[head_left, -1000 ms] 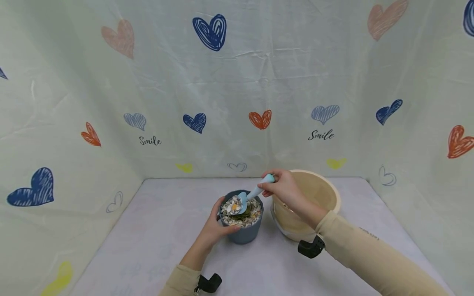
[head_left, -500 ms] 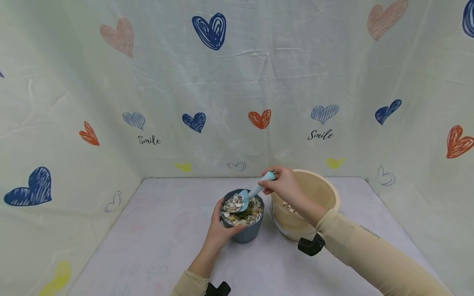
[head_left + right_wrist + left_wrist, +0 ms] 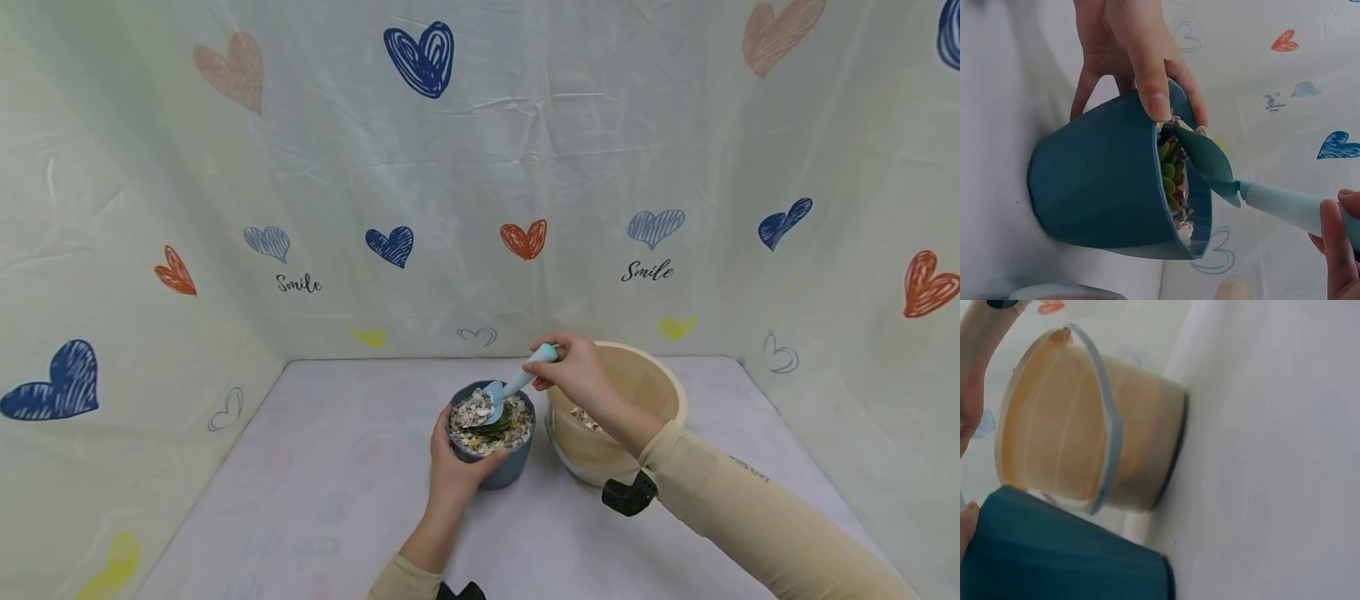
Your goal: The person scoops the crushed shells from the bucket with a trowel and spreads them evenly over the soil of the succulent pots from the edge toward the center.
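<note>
A dark blue flower pot (image 3: 508,473) stands on the table, holding a green succulent (image 3: 1171,172) among pale, multicoloured pebbles (image 3: 517,432). My left hand (image 3: 452,477) grips the pot from its left side, the thumb over the near rim. In the right wrist view, that thumb presses at the rim while other fingers spread along the wall. My right hand (image 3: 576,368) pinches the handle of a light blue hand trowel (image 3: 523,380). The trowel's blade reaches down inside the pot, against a heap of pebbles on the left of the plant.
Just right of the pot stands a cream bucket (image 3: 678,390) with a pale grey handle (image 3: 1110,425). Pebbles (image 3: 587,418) show inside it, partly hidden by my right forearm. A heart-printed curtain (image 3: 465,167) surrounds the white table (image 3: 337,467).
My left forearm has swung to the right, while its hand stays on the pot. The trowel has barely moved, and the pebbles by its blade have shifted. More pebbles in the bucket show.
</note>
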`<action>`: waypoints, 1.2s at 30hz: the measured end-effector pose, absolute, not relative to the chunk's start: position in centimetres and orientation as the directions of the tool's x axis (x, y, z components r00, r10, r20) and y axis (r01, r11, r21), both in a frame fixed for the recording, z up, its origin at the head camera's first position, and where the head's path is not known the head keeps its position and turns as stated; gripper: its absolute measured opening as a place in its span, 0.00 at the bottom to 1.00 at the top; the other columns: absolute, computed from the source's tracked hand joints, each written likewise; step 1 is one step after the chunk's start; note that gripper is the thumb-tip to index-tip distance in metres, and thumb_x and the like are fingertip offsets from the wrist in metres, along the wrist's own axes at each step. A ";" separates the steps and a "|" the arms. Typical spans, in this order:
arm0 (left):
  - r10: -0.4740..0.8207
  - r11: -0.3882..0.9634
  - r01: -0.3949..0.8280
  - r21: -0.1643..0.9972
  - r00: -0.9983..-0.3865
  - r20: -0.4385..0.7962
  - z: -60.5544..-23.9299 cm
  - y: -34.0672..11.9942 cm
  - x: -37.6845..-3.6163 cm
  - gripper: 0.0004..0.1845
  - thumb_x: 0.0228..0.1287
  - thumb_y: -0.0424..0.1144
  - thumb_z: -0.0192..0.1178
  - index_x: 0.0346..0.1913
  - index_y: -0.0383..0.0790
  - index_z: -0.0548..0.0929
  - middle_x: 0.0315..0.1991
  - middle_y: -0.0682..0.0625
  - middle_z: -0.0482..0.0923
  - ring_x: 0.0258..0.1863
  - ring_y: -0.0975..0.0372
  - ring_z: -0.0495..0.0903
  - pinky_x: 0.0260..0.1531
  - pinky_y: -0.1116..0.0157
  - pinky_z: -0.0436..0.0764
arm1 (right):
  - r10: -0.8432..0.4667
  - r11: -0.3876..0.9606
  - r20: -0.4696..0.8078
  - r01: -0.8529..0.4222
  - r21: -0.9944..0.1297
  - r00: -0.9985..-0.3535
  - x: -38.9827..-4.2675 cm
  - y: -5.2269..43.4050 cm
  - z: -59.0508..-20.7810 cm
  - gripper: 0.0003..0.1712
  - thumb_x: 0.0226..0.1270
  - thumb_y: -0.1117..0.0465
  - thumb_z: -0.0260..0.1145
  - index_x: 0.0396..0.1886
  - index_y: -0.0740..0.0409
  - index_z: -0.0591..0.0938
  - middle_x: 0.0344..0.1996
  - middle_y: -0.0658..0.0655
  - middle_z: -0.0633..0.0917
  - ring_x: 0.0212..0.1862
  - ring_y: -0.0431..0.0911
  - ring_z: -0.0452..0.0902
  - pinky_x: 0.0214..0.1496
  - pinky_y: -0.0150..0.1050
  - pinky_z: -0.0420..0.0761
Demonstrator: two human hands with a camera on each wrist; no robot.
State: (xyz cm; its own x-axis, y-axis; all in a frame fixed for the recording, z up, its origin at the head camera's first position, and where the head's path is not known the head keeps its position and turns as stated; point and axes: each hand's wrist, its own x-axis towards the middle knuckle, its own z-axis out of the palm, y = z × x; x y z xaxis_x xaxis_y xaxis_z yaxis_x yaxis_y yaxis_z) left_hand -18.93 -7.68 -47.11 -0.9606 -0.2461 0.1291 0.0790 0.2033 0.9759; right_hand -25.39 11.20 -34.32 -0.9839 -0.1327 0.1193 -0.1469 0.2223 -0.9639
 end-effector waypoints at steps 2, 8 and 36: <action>-0.272 0.213 0.082 0.974 -0.952 0.140 -47.2 -7.4 -18.9 0.59 0.37 0.38 0.81 0.73 0.37 0.57 0.70 0.33 0.55 0.70 0.39 0.54 0.65 0.40 0.54 | -0.132 0.214 0.118 -0.144 -0.966 -0.984 -25.4 11.1 -34.4 0.18 0.59 0.72 0.70 0.49 0.72 0.78 0.27 0.60 0.85 0.23 0.45 0.83 0.31 0.40 0.84; -0.212 0.215 0.056 0.975 -0.972 0.102 -46.9 -8.0 -19.0 0.60 0.39 0.41 0.81 0.74 0.39 0.54 0.71 0.32 0.52 0.70 0.37 0.52 0.64 0.38 0.56 | -0.139 0.188 0.121 -0.146 -0.971 -0.983 -25.2 11.2 -34.7 0.17 0.59 0.72 0.71 0.48 0.71 0.78 0.29 0.61 0.85 0.25 0.45 0.83 0.32 0.40 0.84; 0.637 0.182 0.091 0.979 -0.769 -0.046 -46.1 -16.8 -27.7 0.58 0.51 0.33 0.74 0.78 0.54 0.46 0.76 0.39 0.36 0.73 0.41 0.40 0.66 0.39 0.50 | -0.159 0.170 0.220 -0.246 -0.954 -0.963 -24.7 11.8 -35.7 0.17 0.59 0.70 0.72 0.46 0.68 0.79 0.31 0.61 0.85 0.30 0.51 0.84 0.34 0.42 0.84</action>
